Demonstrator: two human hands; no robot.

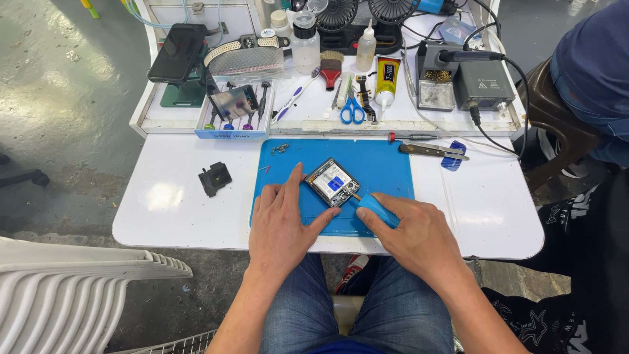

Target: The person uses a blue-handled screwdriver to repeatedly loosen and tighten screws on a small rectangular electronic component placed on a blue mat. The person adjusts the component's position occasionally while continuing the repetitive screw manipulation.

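Steadying the small opened rectangular device (332, 183), silver-framed with its innards showing, on the blue rubber work mat (383, 164). Left hand (283, 223) flat on the mat, thumb and forefinger pinching the device's lower-left edges. Right hand (409, 229) clenched around the blue-handled screwdriver (377, 210), tip pressed to the device's lower-right corner. Loose small screws (280, 149) near the mat's top-left corner. Black plastic block (215, 178) lying left on the white table (485, 203), well apart.
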